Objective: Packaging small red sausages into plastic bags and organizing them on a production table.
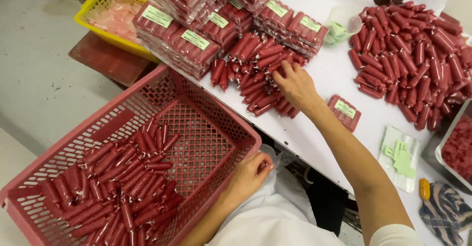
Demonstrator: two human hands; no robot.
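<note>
Sausages (255,74) point many ways under spread right hand (295,85); left hand (251,173) curled shut.

Around our right hand (294,85) the small sausage heap (255,74) crowds the fingers on the far and left sides, with stacked sealed packs (189,42) walling off the ground beyond it. To the right of that hand we find bare white table (329,74), then the large sausage pile (418,54). One loose pack (345,112) lies just beside the wrist. Our left hand (251,172) meets the pink crate (206,128) at its near corner; inside, its right half lies open
</note>
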